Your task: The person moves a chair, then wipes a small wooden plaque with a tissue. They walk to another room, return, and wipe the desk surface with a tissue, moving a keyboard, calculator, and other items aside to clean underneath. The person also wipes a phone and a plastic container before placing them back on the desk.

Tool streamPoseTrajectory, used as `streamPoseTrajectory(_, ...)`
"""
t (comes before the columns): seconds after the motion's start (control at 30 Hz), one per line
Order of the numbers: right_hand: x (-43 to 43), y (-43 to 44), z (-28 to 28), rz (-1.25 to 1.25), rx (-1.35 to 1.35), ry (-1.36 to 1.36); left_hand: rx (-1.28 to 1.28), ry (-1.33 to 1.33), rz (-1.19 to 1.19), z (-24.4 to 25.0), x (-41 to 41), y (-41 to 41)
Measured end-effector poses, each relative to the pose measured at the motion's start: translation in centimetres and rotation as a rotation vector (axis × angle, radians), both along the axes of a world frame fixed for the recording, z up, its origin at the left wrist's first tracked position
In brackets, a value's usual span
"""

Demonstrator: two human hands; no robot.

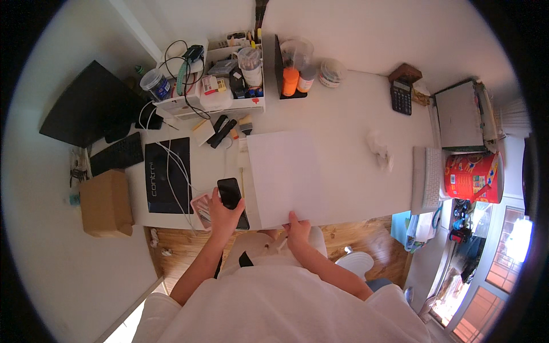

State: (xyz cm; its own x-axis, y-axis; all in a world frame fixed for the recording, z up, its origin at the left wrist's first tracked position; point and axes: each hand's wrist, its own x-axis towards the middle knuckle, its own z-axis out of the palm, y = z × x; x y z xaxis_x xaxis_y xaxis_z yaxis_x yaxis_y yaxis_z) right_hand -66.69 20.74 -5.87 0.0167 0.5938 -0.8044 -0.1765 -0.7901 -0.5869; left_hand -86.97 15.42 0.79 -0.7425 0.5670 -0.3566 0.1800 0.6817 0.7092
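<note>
My left hand [225, 216] grips a black smartphone [229, 193] at the front edge of the white desk, fingers on its left side and thumb on its right. Part of the phone is hidden under the hand. Just left of it, partly covered by my fingers, is a pink tray [201, 210] with small items in it. A large white sheet of paper [283, 176] lies to the right of the phone. My right hand [299, 231] pinches the sheet's front edge, thumb on top.
A black graphics tablet box [168, 180] with white cables across it lies left. Behind stand a white desk organizer [253, 103] and an orange bottle [290, 81]. Crumpled tissue [379, 150], a calculator [402, 97], a white keyboard [431, 178] and a red tub [472, 178] are right.
</note>
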Motion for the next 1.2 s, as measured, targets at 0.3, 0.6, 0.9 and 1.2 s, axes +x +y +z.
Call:
streamPoseTrajectory(0.3,0.6,2.0,4.6,1.301,-0.218,-0.123,-0.117,-0.072,-0.031,-1.2,-2.4,3.1)
streamPoseTrajectory(0.6,-16.5,9.1,1.2,1.431,1.346,-0.867,-0.054,-0.081,-0.013,-0.3,-3.8,-3.6)
streamPoseTrajectory(0.9,-16.7,9.9,2.1,1.249,1.407,-0.711,0.053,-0.165,-0.017,-0.1,-2.8,-5.2)
streamPoseTrajectory(1.2,3.3,14.6,0.0,0.512,0.415,-0.432,0.056,-0.151,-0.067,-3.5,-1.4,-1.1)
